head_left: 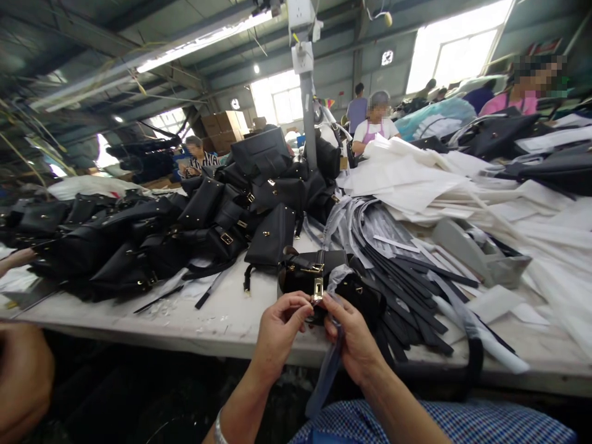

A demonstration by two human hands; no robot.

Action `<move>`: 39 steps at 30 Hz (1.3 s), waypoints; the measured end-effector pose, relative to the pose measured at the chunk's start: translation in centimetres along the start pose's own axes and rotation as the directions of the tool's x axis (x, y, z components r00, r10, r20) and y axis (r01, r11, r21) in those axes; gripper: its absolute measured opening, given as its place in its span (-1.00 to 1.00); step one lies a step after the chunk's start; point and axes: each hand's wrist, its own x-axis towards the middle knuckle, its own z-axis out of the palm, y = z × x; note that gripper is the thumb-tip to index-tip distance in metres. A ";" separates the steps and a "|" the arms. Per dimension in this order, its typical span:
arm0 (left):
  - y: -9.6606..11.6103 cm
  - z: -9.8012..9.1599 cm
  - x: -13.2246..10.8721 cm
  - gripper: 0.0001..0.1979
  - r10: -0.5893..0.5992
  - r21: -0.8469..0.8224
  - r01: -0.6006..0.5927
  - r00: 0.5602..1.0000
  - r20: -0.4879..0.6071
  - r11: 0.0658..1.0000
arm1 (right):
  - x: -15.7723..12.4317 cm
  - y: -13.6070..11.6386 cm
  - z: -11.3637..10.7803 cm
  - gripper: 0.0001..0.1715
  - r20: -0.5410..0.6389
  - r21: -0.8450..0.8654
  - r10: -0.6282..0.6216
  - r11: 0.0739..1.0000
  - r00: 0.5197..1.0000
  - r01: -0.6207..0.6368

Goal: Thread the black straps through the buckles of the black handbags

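Note:
A black handbag (296,277) with gold hardware lies at the table's front edge, directly beyond my hands. My left hand (283,330) is closed in a pinch just below the bag's gold buckle (318,287); what sits between its fingertips is too small to make out. Beside it, my right hand (352,333) is closed around a strap in clear plastic film (330,370). One end of this strap hangs below the table edge, while loose film rises over the bag. Both hands' fingertips nearly meet at the buckle.
Black bags (222,216) pile up across the left and middle of the white table (250,336). On the right lie black straps (407,296), white sheets (407,172) and a grey tape dispenser (481,253). Another person's arm (23,382) is at left; people work behind.

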 end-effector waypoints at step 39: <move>-8.5 -12.4 -5.5 -0.70 -0.372 -0.197 0.316 0.819 -0.436 0.928 | 0.8 0.4 0.5 -0.65 -0.139 -0.048 -0.001 0.999 0.990 -0.005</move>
